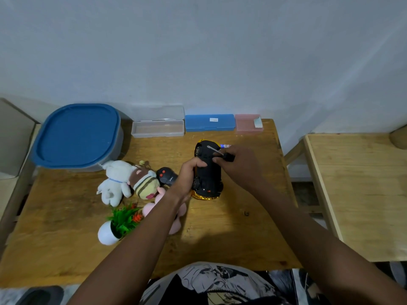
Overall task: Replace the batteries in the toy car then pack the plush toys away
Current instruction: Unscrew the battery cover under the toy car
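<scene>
At the middle of the wooden surface (231, 227), the yellow plastic toy car (208, 170) lies upside down, black belly up. The left hand (189, 175) grips its side, and the right hand (240, 161) pinches a black-handled metal screwdriver (217, 150) with its tip over the underside. The tip could slip off a small screw and scar the plastic, or a freed screw could roll away. White lettering on the black remote control (167, 177) and the label on the blue plastic case (209, 122) are too small to read. The soft plush toys (145, 183) lie left of the car, unpacked.
</scene>
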